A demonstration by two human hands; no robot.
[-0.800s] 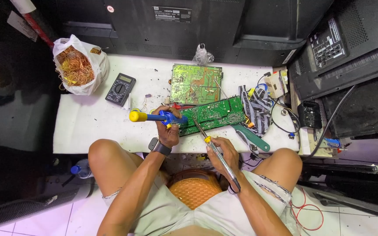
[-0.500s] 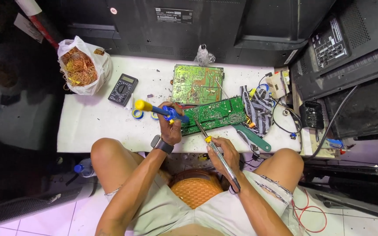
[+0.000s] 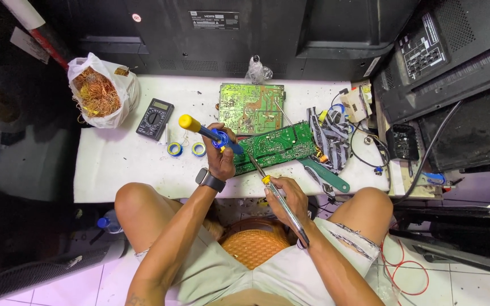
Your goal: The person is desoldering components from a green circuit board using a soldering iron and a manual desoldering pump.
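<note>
Your left hand [image 3: 220,156] has its fingers curled tight round the blue barrel of a desoldering pump [image 3: 210,134], whose yellow knob sticks out up and to the left while the nose end points down toward the near green circuit board [image 3: 276,146]. The hand's heel rests at the left edge of that board, so the board lies just right of your knuckles. A dark watch [image 3: 211,181] bands the wrist.

Your right hand [image 3: 288,195] is closed in a pen-like grip round a soldering iron [image 3: 276,195]; its thin metal shaft runs up and left from your fingertips, past a yellow collar, and the tip meets the board's near edge close to the pump's nose. The handle trails back along your forearm.

The board is flat, glossy green, tilted on the white table [image 3: 120,164]. Behind it lies a second, paler green board [image 3: 250,107], squarer in shape. To the right sit a striped ribbon-cable bundle [image 3: 331,139] and green-handled pliers [image 3: 327,177]. To the left of your hand are two small rolls of solder or tape [image 3: 184,149], a dark multimeter [image 3: 154,118], and a white plastic bag [image 3: 98,92] stuffed with tangled copper wire
</note>
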